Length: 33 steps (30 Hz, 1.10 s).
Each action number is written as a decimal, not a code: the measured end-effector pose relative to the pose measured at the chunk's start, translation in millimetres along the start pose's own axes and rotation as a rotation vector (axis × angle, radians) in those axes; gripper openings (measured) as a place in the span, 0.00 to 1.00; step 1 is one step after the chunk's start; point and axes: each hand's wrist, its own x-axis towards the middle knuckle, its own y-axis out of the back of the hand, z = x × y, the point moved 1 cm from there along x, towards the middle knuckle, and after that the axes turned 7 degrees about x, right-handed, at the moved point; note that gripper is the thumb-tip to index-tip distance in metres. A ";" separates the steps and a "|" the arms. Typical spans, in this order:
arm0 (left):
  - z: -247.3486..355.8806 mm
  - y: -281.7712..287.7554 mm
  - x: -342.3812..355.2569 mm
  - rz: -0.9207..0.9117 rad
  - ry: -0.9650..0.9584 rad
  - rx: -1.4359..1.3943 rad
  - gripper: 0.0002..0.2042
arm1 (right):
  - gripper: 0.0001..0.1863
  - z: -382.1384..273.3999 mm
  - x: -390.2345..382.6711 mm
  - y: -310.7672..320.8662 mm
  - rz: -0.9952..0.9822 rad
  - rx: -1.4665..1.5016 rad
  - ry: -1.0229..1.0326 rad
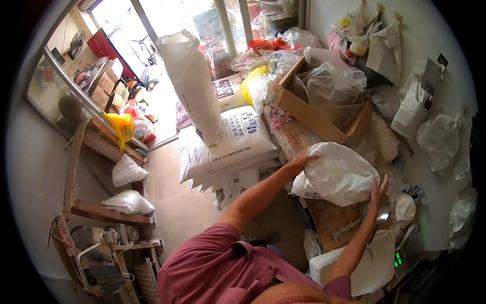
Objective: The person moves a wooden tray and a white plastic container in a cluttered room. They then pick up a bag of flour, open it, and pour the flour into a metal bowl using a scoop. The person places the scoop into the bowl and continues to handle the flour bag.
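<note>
We're holding the white sack (344, 175) at the wooden desk (331, 218), mouth seemingly opened already, left fingers (308, 156) pinching its rim, right fingers' (385, 182) grip unclear, remaining work not showing.

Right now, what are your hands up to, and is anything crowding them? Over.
Left hand gripping white sack by its left rim. Right hand at its right edge. Sack over wooden bench; open cardboard box just beyond.

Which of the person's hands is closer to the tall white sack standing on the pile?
The left. The left hand is at the near left edge of a white bag, right of the tall sack; the right hand is farther off, at the bag's right side.
</note>
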 end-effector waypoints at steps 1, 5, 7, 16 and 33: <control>-0.4 1.5 0.4 0.019 -0.025 0.074 0.23 | 0.46 -3.6 -9.8 -4.2 0.027 -0.023 -0.056; 2.6 -2.0 -7.3 0.084 -0.136 0.327 0.27 | 0.51 12.2 -33.3 -8.6 0.103 -0.207 -0.063; 7.1 -8.1 -16.1 0.266 -0.180 0.632 0.30 | 0.54 23.6 -43.4 -12.3 0.123 -0.314 0.040; 31.8 -82.6 -43.6 0.083 -0.729 1.163 0.23 | 0.57 -15.1 -82.3 -49.3 0.135 -0.456 0.148; -34.9 -54.4 80.1 -0.533 -0.154 2.163 0.17 | 0.42 -3.3 -7.9 -16.8 -0.090 -0.467 0.310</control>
